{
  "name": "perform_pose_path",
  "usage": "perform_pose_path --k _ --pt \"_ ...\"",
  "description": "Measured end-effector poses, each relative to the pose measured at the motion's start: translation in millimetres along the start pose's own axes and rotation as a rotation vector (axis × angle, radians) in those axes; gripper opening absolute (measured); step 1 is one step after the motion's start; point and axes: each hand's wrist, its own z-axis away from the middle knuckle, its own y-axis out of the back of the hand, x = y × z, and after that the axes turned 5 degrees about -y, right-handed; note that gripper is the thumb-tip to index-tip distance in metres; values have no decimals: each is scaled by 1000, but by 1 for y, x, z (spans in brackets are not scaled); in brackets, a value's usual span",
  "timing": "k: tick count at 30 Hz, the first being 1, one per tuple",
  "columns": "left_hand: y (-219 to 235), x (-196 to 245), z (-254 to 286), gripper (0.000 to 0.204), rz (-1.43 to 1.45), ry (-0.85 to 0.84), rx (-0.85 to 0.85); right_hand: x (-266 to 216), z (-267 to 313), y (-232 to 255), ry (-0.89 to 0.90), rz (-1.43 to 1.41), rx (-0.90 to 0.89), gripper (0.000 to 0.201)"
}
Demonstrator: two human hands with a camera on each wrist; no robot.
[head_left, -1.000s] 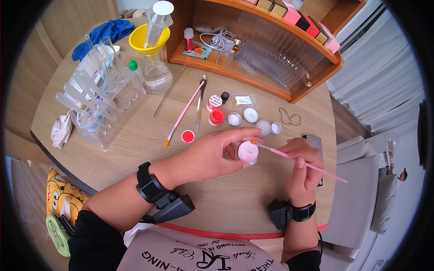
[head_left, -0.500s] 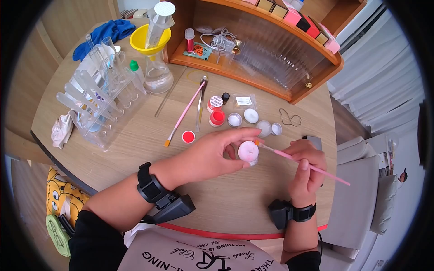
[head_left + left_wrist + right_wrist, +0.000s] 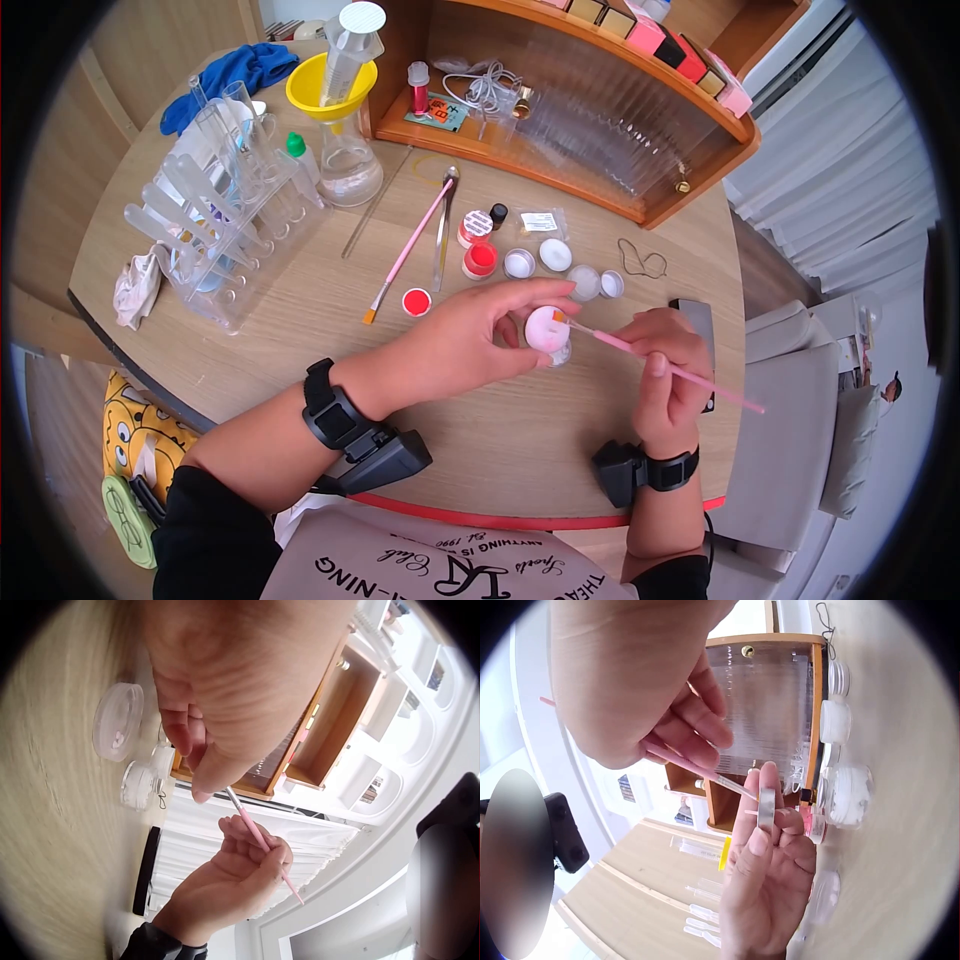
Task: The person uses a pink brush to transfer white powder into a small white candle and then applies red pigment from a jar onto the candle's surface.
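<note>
In the head view my left hand [image 3: 470, 338] holds a small round tealight candle [image 3: 541, 333] by its rim between thumb and fingers. Its pale face carries a pinkish tint, and the right wrist view shows the candle's silvery rim [image 3: 766, 819] and short white wick. A slim pink-handled paintbrush [image 3: 690, 375] is pinched in my right hand [image 3: 672, 365]. The brush's orange bristles overlap the candle's face. Below the candle, a clear round dish [image 3: 118, 722] lies on the table. Ahead of my hands are an open pot of red paint [image 3: 480, 260] and a red-filled lid [image 3: 416, 302].
Several small white pots and lids [image 3: 555, 255] stand just beyond my hands. A second brush [image 3: 408, 250] lies left of them. A test tube rack [image 3: 225, 275], a flask [image 3: 350, 175] with a yellow funnel and a wooden cabinet [image 3: 690, 195] stand farther back.
The brush drew off the candle's edge to the right, then came back left over its face. The candle has tilted and shifted slightly in my left hand.
</note>
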Motion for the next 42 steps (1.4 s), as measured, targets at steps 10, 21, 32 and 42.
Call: perform_pose_path --k 10,21,32,42 --pt "0 6 0 60 0 35 56 0 1 -1 -35 -7 65 13" --pt "1 2 0 60 -9 33 68 1 4 1 -53 -48 72 15" --pt "1 1 0 55 -286 -130 89 -5 1 -4 -60 -162 -39 8" --pt "1 2 0 54 -316 -166 92 -5 2 3 -68 -143 27 15"
